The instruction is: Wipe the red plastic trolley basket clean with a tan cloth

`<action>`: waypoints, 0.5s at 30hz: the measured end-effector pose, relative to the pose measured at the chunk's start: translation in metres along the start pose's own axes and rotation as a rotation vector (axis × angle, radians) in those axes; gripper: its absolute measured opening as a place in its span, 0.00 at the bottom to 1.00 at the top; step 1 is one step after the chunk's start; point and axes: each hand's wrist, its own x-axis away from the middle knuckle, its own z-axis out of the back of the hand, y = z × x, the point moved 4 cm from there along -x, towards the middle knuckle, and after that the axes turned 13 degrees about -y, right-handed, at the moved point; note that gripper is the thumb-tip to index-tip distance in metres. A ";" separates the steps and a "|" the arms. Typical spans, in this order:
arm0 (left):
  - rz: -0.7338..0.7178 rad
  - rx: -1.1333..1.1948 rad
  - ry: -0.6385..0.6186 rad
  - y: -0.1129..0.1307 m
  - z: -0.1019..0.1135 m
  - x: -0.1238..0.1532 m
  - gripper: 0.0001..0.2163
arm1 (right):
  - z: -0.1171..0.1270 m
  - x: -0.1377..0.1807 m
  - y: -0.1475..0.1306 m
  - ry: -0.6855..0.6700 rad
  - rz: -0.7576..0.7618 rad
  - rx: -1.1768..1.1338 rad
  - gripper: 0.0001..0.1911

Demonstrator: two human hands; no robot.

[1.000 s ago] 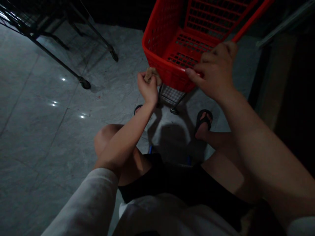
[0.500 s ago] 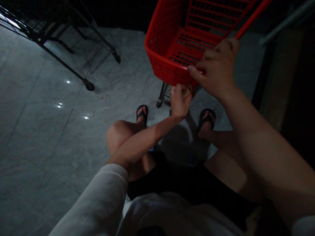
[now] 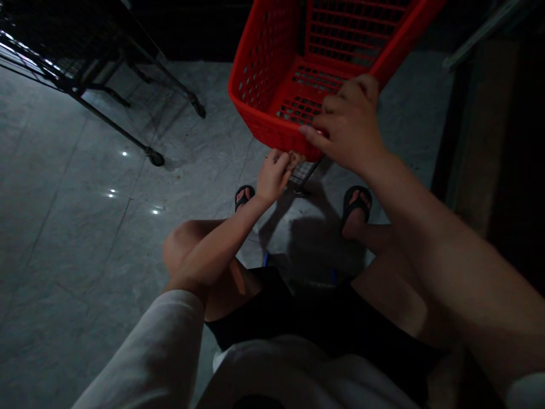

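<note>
A red plastic shopping basket (image 3: 272, 122) with slotted sides, part of a small cart, stands in front of me with its open top toward me. My right hand (image 3: 351, 122) is closed over its near right rim, thumb on the near edge. Just below the near wall, my left hand (image 3: 275, 173) pinches a crumpled brownish cloth (image 3: 294, 163) against the basket's underside edge. Under the basket, part of a metal wheeled frame (image 3: 303, 180) shows; the rest is hidden.
To the left stands a dark wire cart (image 3: 80, 85) with caster wheels (image 3: 154, 156) on the grey tiled floor (image 3: 85, 244). My sandalled feet (image 3: 356, 204) are below the basket. A dark ledge (image 3: 481, 130) runs along the right. The light is dim.
The basket has shifted left and slightly down in view, with my right hand still on its rim. My left hand and the cloth have slid left along the basket's lower edge.
</note>
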 end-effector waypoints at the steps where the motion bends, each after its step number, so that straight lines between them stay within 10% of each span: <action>1: 0.042 0.016 0.037 -0.014 0.007 0.001 0.05 | 0.000 -0.001 0.000 -0.004 -0.010 -0.040 0.25; 8: 0.283 0.177 0.399 -0.095 0.056 -0.011 0.15 | -0.001 -0.001 0.002 -0.040 -0.056 -0.117 0.23; 15: 0.236 0.180 0.425 -0.006 0.028 -0.011 0.08 | 0.001 -0.002 -0.004 0.020 -0.019 0.015 0.27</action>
